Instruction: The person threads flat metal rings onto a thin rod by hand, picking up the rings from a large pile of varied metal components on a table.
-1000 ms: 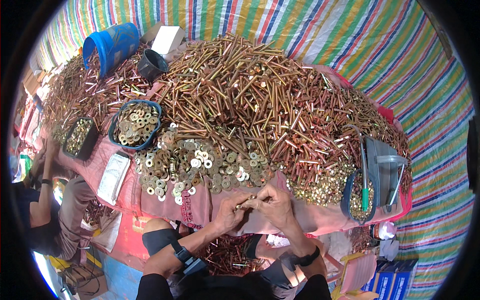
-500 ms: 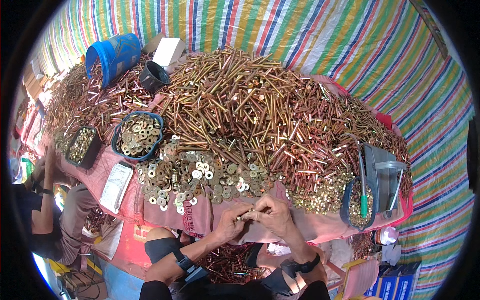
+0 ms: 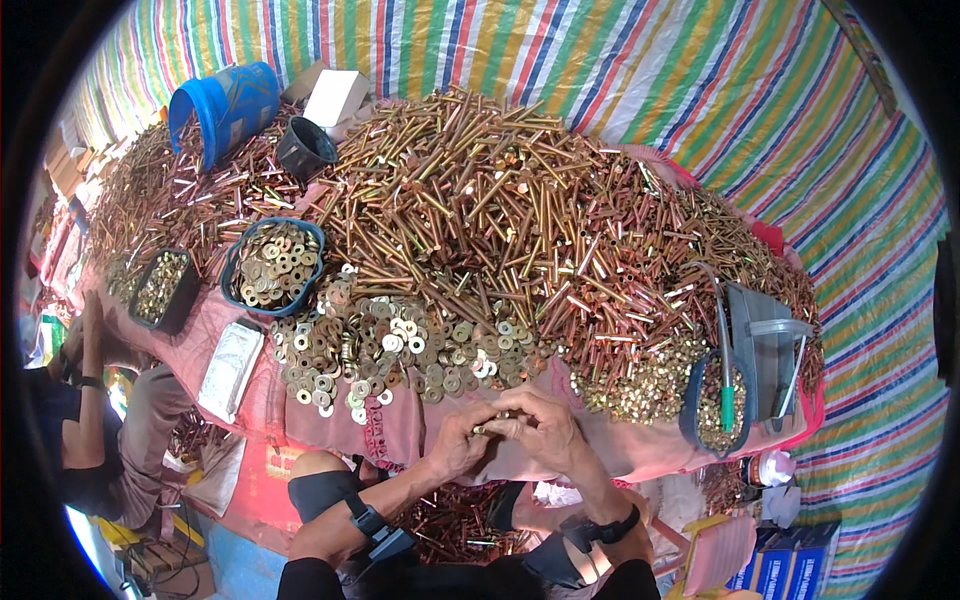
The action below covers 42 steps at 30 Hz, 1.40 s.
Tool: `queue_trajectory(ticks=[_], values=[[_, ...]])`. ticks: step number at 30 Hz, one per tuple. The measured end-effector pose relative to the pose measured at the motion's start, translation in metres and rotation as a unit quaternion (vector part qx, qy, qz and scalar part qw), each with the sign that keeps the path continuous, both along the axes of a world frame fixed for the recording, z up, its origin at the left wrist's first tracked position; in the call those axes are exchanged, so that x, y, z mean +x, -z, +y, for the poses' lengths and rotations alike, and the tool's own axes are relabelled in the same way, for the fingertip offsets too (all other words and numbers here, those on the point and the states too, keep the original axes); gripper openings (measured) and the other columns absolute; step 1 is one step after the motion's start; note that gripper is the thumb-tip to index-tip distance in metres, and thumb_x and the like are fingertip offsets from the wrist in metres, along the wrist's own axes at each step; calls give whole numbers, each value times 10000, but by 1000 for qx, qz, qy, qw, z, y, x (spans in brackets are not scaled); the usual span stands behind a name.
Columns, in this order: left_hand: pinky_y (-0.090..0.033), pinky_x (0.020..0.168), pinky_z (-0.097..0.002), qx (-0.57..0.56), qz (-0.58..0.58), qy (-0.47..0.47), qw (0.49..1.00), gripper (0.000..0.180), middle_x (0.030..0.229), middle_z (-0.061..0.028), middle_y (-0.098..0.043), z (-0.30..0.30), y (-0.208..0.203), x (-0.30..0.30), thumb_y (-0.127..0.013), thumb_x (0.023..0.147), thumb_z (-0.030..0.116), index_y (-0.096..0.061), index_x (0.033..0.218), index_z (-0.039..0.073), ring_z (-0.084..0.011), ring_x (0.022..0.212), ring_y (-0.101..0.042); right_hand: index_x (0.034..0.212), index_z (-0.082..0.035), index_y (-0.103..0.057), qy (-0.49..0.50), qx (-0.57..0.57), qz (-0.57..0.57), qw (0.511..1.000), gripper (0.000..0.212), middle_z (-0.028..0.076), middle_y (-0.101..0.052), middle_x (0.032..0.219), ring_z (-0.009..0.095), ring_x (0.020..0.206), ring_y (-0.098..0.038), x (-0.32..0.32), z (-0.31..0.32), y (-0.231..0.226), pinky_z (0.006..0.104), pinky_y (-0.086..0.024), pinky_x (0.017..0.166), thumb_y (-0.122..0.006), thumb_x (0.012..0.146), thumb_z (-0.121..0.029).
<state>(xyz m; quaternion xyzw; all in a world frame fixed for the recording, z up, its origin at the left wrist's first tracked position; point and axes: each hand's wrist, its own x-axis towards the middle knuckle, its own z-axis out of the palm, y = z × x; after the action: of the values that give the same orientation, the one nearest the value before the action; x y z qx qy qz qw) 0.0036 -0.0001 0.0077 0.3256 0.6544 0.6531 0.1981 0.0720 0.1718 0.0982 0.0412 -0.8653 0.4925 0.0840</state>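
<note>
Over the near edge of the cloth, my left hand (image 3: 460, 446) and my right hand (image 3: 545, 432) meet, fingers closed around a small brass-coloured bolt (image 3: 482, 430). Only its end shows; the fingers hide the rest. Just beyond the hands spreads a heap of flat washers (image 3: 400, 352). Small brass-coloured nuts (image 3: 638, 385) are heaped to the right of my right hand. Behind both rises a large pile of long bolts (image 3: 460, 215). More bolts (image 3: 460, 525) lie below, between my legs.
At right stand a tub of nuts (image 3: 690, 432) with a green-handled tool and a grey container (image 3: 750, 305). A blue tub of washers (image 3: 232, 298), dark tub of nuts (image 3: 180, 315), blue bucket (image 3: 245, 110) and black pot (image 3: 308, 150) are leftward. A person's arm (image 3: 90, 410) shows far left.
My right hand's fingers have shifted slightly around the bolt and curl more over it. My left hand stays nearly in place, still holding it.
</note>
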Motion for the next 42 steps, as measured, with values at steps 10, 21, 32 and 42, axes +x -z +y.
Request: queue_trajectory(ticks=[10, 21, 32, 42], values=[[-542, 781, -368, 54, 53, -16, 997, 250, 957, -142, -698, 3, 8, -3, -625, 971, 4, -701, 1208, 14, -273, 852, -686, 1101, -27, -726, -13, -9, 62, 998, 237, 76, -719, 1048, 121, 831, -660, -5, 2, 13, 281, -540, 708, -814, 884, -64], [-550, 861, -316, 84, -31, -20, 996, 284, 1045, -121, -735, 0, -7, 1, -576, 1094, 123, -674, 1340, 19, -185, 954, -687, 1017, -9, -703, 140, -205, -69, 966, 214, 65, -741, 911, 68, 746, -683, -6, 2, 12, 224, -549, 613, -839, 926, -146], [-564, 912, -303, 97, -115, -64, 987, 314, 1072, -91, -738, -4, 6, -1, -519, 1137, 187, -657, 1310, -35, -147, 984, -686, 1264, 58, -690, 272, 105, -33, 956, 503, 96, -732, 775, 120, 636, -644, -84, 56, 23, 304, -510, 580, -798, 946, -316], [-557, 903, -296, 79, -144, -49, 985, 292, 1047, -80, -727, -8, 4, 4, -521, 1133, 167, -678, 1269, -37, -141, 984, -682, 746, -39, -667, 261, 203, -287, 899, 423, 92, -599, 670, 227, 649, -597, -152, 74, 8, 423, -527, 670, -860, 850, -400]])
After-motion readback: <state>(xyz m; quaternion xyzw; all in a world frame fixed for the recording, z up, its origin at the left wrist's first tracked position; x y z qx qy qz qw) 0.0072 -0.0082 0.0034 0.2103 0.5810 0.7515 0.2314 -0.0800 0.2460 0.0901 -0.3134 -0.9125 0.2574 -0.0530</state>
